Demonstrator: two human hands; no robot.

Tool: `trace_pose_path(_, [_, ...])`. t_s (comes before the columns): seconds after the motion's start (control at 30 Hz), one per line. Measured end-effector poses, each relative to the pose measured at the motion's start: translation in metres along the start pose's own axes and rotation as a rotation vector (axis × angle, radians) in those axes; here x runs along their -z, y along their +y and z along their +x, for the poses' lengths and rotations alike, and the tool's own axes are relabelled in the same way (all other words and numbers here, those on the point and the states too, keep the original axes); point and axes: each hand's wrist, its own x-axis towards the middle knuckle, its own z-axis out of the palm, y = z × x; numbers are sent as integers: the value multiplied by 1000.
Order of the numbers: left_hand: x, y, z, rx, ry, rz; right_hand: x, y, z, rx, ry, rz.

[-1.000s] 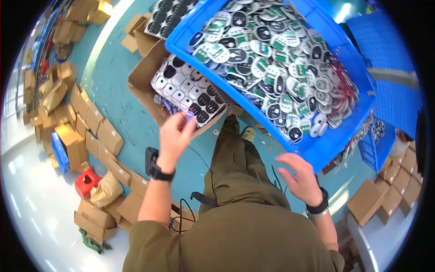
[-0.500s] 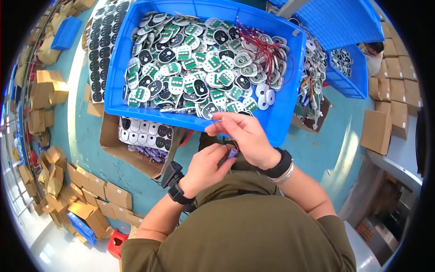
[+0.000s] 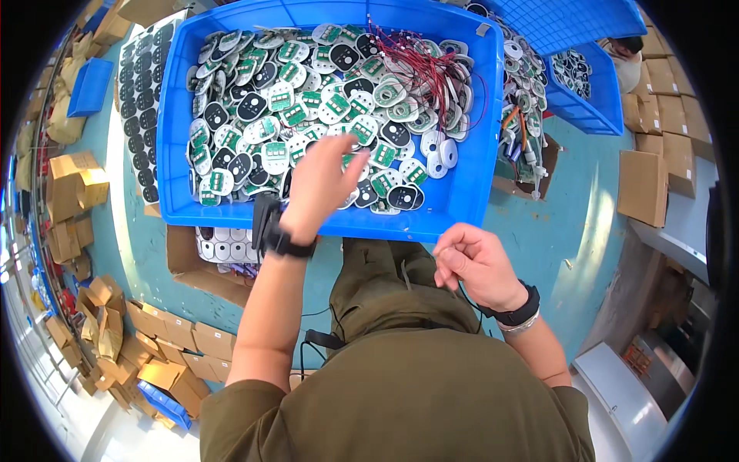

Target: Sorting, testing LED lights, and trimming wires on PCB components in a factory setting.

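Note:
A big blue plastic bin in front of me holds a heap of small oval circuit boards, white and black with green faces. Over the heap's near edge my left hand reaches out, its fingers blurred but extended and its thumb apart, with nothing visible in it. Just off the bin's near right corner, my right hand is closed, fingertips and thumb pinched together. What it may hold is too small or hidden to make out. Thin red wires lie tangled on the boards at the far right.
Left of the bin stand sheets of black oval pieces. A cardboard box with white panels sits below the bin. To the right are another pile of boards, a blue crate and stacked cartons. A person sits at the far right.
My left hand has moved away from my right, forward over the boards. The purple cylinder by my hands is no longer visible. My right hand has drawn back to the right, and the view has shifted.

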Motion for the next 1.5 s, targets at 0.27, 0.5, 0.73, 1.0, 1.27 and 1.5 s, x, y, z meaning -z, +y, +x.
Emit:
trace_pose_path(0.27, [-58,-46,43,-17,48,540,-10,-3,-1,11,137,141])
trace_pose_path(0.5, [-6,24,20,145,-133,-590,2,0,-16,129,211,81])
trace_pose_path(0.73, [32,110,-37,-114,-377,-586,-5,-14,-29,539,290,-311])
trace_pose_path(1.0, [40,153,-77,-141,-375,-551,-13,-28,-64,916,170,-880])
trace_pose_path(1.27, [31,166,-103,-151,-263,-432,-13,-26,-75,925,0,-861])
trace_pose_path(1.5, [30,169,-101,61,-158,-606,-2,-30,-65,745,-52,-707])
